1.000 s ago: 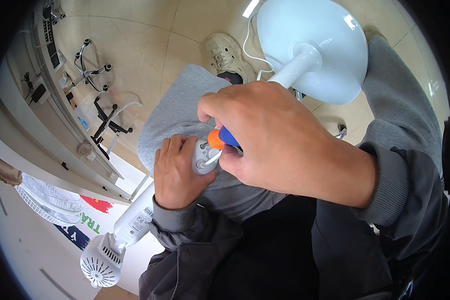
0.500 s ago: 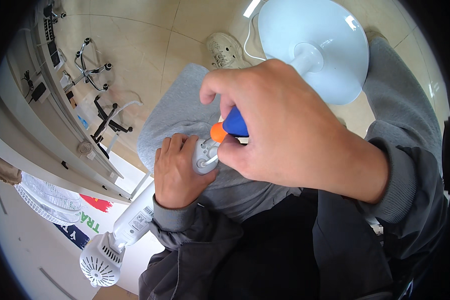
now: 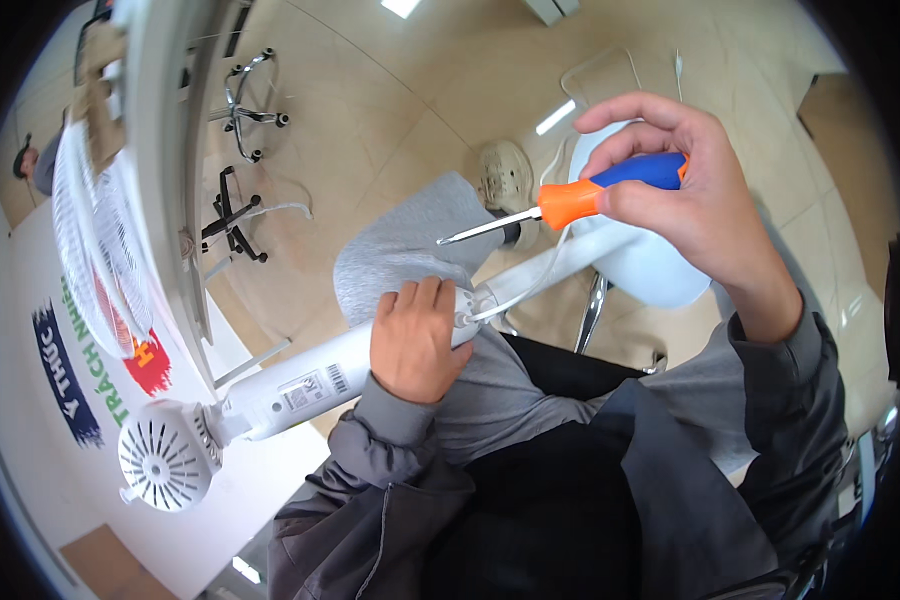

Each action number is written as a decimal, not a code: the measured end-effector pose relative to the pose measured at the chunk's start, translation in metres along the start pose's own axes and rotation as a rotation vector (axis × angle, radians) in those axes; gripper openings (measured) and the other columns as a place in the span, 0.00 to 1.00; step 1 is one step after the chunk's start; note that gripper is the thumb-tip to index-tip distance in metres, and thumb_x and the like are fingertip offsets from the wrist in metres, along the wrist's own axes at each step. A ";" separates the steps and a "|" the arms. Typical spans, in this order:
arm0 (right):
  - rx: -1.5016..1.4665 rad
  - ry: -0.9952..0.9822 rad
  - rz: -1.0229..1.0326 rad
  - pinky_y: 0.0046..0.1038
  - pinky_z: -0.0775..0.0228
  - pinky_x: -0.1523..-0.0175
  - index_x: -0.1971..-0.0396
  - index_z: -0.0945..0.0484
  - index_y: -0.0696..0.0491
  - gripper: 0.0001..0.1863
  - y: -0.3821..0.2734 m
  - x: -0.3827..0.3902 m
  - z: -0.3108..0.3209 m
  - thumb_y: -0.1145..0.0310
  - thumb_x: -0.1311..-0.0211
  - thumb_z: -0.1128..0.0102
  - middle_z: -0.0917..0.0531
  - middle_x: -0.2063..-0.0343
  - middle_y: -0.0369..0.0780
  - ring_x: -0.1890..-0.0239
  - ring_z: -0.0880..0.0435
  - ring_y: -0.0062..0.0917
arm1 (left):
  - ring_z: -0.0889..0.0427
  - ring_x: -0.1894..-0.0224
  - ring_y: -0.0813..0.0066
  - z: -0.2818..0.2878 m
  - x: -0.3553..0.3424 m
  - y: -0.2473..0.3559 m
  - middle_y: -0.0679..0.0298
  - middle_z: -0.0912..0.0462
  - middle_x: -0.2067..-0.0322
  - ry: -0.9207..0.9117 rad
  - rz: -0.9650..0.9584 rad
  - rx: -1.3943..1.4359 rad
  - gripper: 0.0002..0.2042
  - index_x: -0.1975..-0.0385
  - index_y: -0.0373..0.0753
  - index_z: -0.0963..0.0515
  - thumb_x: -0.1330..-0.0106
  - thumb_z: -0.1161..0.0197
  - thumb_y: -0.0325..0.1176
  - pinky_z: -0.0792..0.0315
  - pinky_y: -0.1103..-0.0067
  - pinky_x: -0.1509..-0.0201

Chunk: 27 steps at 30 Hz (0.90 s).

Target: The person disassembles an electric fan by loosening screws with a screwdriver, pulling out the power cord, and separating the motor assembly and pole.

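My right hand (image 3: 660, 190) grips an orange and blue screwdriver (image 3: 568, 204), lifted at the upper right with its metal shaft pointing left, clear of the fan parts. My left hand (image 3: 410, 350) is wrapped over the white fan column (image 3: 305, 385), beside a fitting (image 3: 466, 308) where a white cable enters. The column runs diagonally across my lap, from the slotted motor housing (image 3: 160, 455) at lower left to a lower pole (image 3: 550, 265) and round white base (image 3: 660, 280), partly hidden behind my right hand.
A white fan guard (image 3: 95, 250) lies at left beside a table edge (image 3: 190, 300) and printed board (image 3: 60, 370). Wheeled chair bases (image 3: 235, 215) stand on the tiled floor (image 3: 390, 100), with a loose cable beyond the fan base. Another person (image 3: 42, 165) is at far left.
My right hand has risen up and rightward with the screwdriver, away from the fitting, exposing its shaft. The camera view has shifted, and the column shows more fully under my left hand.
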State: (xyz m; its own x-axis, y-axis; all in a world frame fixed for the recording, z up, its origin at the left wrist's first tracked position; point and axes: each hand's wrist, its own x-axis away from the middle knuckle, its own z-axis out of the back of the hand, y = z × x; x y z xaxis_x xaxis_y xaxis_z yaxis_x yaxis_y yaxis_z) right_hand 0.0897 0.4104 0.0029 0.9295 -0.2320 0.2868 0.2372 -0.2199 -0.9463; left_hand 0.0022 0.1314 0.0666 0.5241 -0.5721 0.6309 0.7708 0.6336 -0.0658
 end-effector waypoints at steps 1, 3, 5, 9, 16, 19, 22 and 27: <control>-0.086 0.028 0.043 0.17 0.29 0.62 0.51 0.20 0.58 0.22 0.000 -0.003 0.000 0.76 0.51 0.36 0.13 0.68 0.38 0.68 0.19 0.14 | 0.22 0.49 0.59 -0.001 0.009 -0.001 0.59 0.20 0.52 0.088 -0.029 -0.005 0.33 0.49 0.36 0.22 0.61 0.20 0.36 0.31 0.66 0.45; -0.147 0.038 0.142 0.17 0.30 0.67 0.52 0.20 0.58 0.21 -0.012 -0.002 0.001 0.75 0.49 0.33 0.12 0.68 0.39 0.71 0.19 0.13 | 0.23 0.45 0.58 0.001 0.032 -0.004 0.58 0.21 0.48 0.206 -0.037 -0.010 0.38 0.43 0.38 0.25 0.60 0.20 0.35 0.34 0.63 0.39; -0.279 0.056 0.055 0.17 0.30 0.67 0.49 0.22 0.60 0.22 -0.030 0.003 0.003 0.78 0.48 0.36 0.12 0.66 0.41 0.71 0.19 0.14 | 0.24 0.43 0.57 -0.001 0.057 -0.016 0.58 0.22 0.47 0.320 0.009 -0.049 0.39 0.41 0.38 0.26 0.60 0.20 0.34 0.35 0.62 0.37; -0.356 0.104 0.149 0.18 0.30 0.68 0.47 0.22 0.60 0.23 -0.052 0.006 -0.003 0.78 0.46 0.37 0.13 0.64 0.41 0.72 0.19 0.17 | 0.28 0.38 0.55 -0.012 0.095 -0.041 0.57 0.24 0.44 0.498 0.128 -0.191 0.40 0.38 0.39 0.27 0.59 0.22 0.30 0.42 0.57 0.29; -0.366 0.131 0.295 0.18 0.31 0.67 0.47 0.23 0.61 0.23 -0.134 0.002 -0.038 0.76 0.44 0.33 0.13 0.64 0.42 0.72 0.18 0.18 | 0.32 0.33 0.56 -0.031 0.111 -0.056 0.58 0.26 0.41 0.689 0.125 -0.139 0.40 0.38 0.41 0.28 0.59 0.23 0.27 0.48 0.55 0.24; -0.337 0.113 0.344 0.19 0.31 0.67 0.47 0.22 0.62 0.22 -0.160 0.001 -0.048 0.76 0.44 0.33 0.13 0.64 0.41 0.72 0.18 0.18 | 0.34 0.30 0.59 -0.037 0.114 -0.055 0.61 0.27 0.38 0.741 0.123 -0.123 0.41 0.37 0.43 0.28 0.59 0.23 0.28 0.51 0.54 0.24; -0.327 0.124 0.372 0.19 0.31 0.68 0.47 0.22 0.62 0.22 -0.181 -0.009 -0.059 0.75 0.43 0.32 0.14 0.66 0.41 0.73 0.18 0.19 | 0.35 0.28 0.63 -0.054 0.111 -0.060 0.65 0.28 0.35 0.802 0.108 -0.128 0.37 0.35 0.47 0.28 0.51 0.28 0.30 0.59 0.52 0.23; -0.222 0.203 0.438 0.18 0.27 0.66 0.51 0.20 0.63 0.17 -0.229 -0.057 -0.103 0.72 0.38 0.33 0.14 0.67 0.43 0.72 0.16 0.20 | 0.36 0.27 0.68 -0.092 0.087 -0.066 0.71 0.27 0.35 1.049 0.153 -0.328 0.27 0.37 0.52 0.24 0.41 0.40 0.32 0.70 0.52 0.22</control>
State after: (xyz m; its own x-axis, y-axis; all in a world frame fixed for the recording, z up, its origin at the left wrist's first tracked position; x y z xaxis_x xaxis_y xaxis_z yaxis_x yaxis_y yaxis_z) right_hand -0.0467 0.3767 0.2189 0.8496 -0.5206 -0.0840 -0.2468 -0.2518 -0.9358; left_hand 0.0296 -0.0079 0.0549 0.5491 -0.7550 -0.3584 0.6492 0.6554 -0.3861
